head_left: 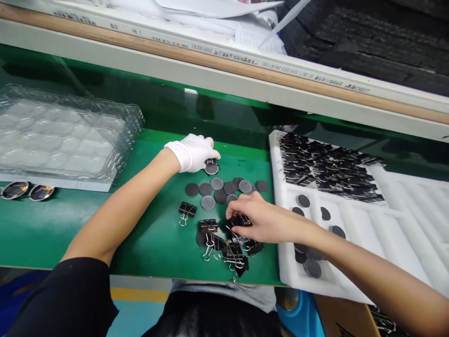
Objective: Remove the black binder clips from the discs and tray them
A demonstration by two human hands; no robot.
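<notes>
Left hand (193,150): white glove, fingers curled down onto a binder clip and disc (211,166) at the far end of the scatter; it presses on them, though whether the fingers actually grip cannot be told.

Right hand (257,216): bare, fingers pinched narrow around a black binder clip (239,220) near the middle of the green tabletop (147,234).

Loose discs (224,188): a dozen or so round flat pieces, dark grey and lighter grey, lying in a loose cluster between the two hands, some overlapping.

Binder clips, loose (226,248): a small heap of black clips with wire handles just below the right hand, close to the near edge; one clip (187,210) lies apart to the left.

White foam tray (354,220): just right of the tabletop's working patch, ribbed into long channels; a dense pile of black binder clips (326,166) fills its far end, and several dark discs (308,262) sit in the nearer channels, partly under the right forearm.

Clear plastic blister trays (63,135): a stack with round pockets, far left on the tabletop.

Two round reflective pieces (28,191): beside the stack's near edge, at the left border.
</notes>
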